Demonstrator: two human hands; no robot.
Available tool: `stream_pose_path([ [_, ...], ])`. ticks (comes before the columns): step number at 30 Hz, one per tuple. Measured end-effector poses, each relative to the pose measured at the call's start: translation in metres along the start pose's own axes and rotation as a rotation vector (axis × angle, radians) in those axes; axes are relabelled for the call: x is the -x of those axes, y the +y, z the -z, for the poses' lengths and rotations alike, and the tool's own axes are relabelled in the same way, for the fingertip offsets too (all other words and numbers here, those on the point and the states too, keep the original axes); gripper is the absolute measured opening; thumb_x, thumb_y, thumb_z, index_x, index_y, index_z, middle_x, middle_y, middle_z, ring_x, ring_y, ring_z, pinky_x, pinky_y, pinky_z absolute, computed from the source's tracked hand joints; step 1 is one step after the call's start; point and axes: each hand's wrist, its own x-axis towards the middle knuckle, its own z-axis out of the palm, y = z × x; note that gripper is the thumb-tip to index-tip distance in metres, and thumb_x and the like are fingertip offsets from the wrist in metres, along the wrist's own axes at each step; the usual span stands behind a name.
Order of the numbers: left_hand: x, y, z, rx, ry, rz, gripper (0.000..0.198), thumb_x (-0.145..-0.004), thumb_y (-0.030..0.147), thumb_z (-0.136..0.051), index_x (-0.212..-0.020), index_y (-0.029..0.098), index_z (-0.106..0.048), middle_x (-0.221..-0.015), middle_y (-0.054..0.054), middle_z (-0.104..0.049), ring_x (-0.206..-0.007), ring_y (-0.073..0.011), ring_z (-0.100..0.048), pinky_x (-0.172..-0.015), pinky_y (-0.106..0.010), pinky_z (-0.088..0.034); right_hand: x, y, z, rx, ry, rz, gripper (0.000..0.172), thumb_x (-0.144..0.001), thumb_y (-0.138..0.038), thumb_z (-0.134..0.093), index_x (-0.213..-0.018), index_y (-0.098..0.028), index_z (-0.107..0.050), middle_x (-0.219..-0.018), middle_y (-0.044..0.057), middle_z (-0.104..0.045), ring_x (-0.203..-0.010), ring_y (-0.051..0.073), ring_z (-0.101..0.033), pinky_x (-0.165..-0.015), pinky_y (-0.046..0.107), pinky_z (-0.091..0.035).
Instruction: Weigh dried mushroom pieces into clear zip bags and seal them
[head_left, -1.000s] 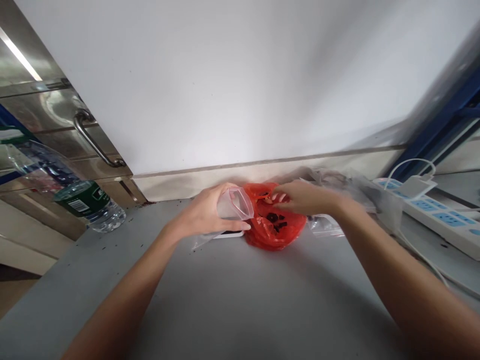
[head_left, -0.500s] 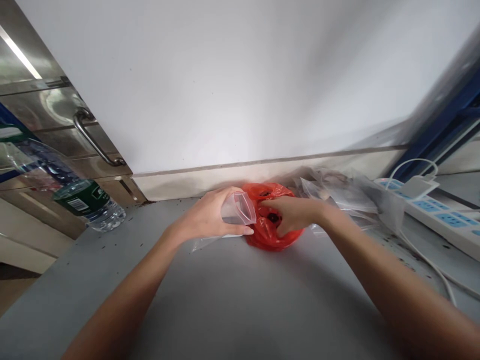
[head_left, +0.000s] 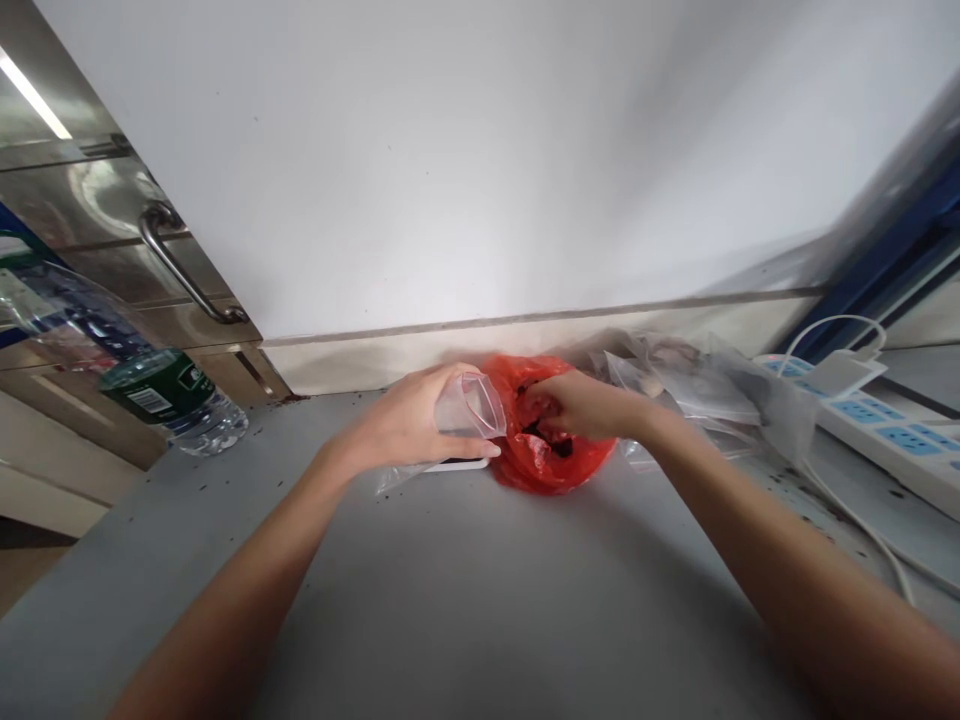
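Observation:
My left hand [head_left: 405, 420] is closed round a small clear plastic bag [head_left: 471, 405], whose mouth gapes toward the right. Against that bag stands a red plastic bag [head_left: 555, 478], open at the top, with dark contents [head_left: 561, 446] showing inside. The fingers of my right hand [head_left: 577, 405] are bent down into the red bag's opening; their tips are partly hidden, and what they pinch, if anything, cannot be made out. Beneath my left hand lies a flat white-edged object [head_left: 461, 465] beside a piece of clear plastic.
Clear plastic bags [head_left: 705, 390] lie right of the red bag. Farther right are a white power strip [head_left: 892, 430], a charger [head_left: 844, 372] and white cables. A large water bottle [head_left: 169, 390] stands at the left. Dark crumbs dot the grey table [head_left: 480, 600] below the wall [head_left: 450, 170].
My right hand has shifted slightly up and left within the red bag's mouth, its fingers now more bunched. The red bag's opening looks wider. My left hand still keeps the clear bag.

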Motion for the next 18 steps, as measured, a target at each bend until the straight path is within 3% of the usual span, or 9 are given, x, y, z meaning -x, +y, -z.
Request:
stream_pose_path([
  [3,0.0,-0.001,0.001,0.0,0.004,-0.001,0.075,-0.072,0.071,-0.075,-0.13,0.027,-0.06,-0.137,-0.007,-0.065,-0.122,-0.0325,-0.063,-0.098,-0.04,-0.052,-0.002,-0.002,-0.004,-0.029,0.067,0.01,0.026,-0.075,-0.015,-0.062,-0.1,-0.022,-0.069,-0.097,0.005,-0.075,-0.083,0.022,-0.067,-0.067,0.03,-0.048],
  [7,0.0,-0.002,0.003,0.012,0.019,-0.006,0.075,-0.073,0.066,-0.077,-0.134,0.027,-0.058,-0.136,-0.007,-0.066,-0.121,-0.0312,-0.063,-0.102,-0.04,-0.05,-0.009,-0.007,-0.021,0.02,0.015,0.075,0.043,-0.067,-0.012,-0.068,-0.109,-0.021,-0.068,-0.107,0.009,-0.075,-0.091,0.026,-0.067,-0.072,0.031,-0.048],
  [18,0.0,-0.002,0.002,0.028,0.018,-0.025,0.075,-0.074,0.065,-0.076,-0.135,0.027,-0.058,-0.138,-0.007,-0.065,-0.125,-0.0318,-0.061,-0.11,-0.043,-0.046,-0.015,-0.014,-0.034,-0.039,0.049,0.166,0.032,-0.078,-0.019,-0.063,-0.111,-0.018,-0.066,-0.108,0.011,-0.075,-0.094,0.027,-0.066,-0.081,0.035,-0.049],
])
